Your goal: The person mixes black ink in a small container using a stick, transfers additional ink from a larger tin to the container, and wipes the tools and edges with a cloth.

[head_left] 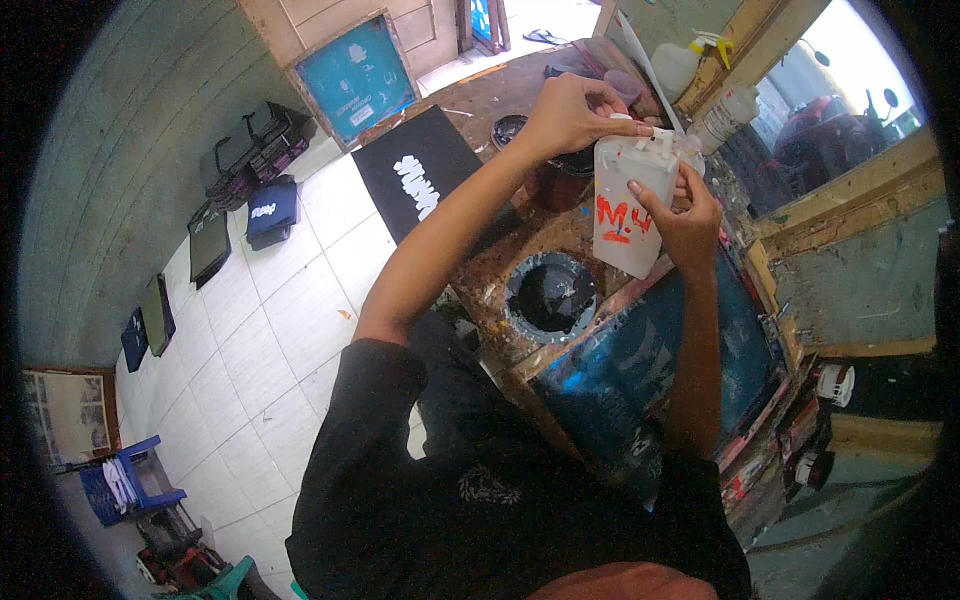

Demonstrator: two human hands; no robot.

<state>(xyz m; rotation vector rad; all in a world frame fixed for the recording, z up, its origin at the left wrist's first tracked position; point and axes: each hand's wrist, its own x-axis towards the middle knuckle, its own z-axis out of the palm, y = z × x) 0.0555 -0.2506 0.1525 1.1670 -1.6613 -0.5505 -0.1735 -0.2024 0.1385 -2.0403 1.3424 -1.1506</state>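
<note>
A translucent white plastic jug (622, 215) with red brush marks on its side is held upright, slightly tilted, over the paint-stained workbench. My right hand (690, 222) is closed around its right side, the thumb across the front. At the jug's top, my left hand (572, 118) has its fingers bent and its thumb along the rim; whether a cap is between them is hidden. Below and to the left stands an open tub (552, 297) with dark contents and a grey-smeared rim. A dark brown container (552, 188) is partly hidden behind my left wrist and the jug.
A black sheet with white lettering (415, 165) lies at the bench's left edge. A blue screen frame (640, 350) lies nearest me on the bench. A spray bottle (680, 68) and a white bottle (727, 118) stand by the window. Dark folded bags (272, 212) lean along the left wall.
</note>
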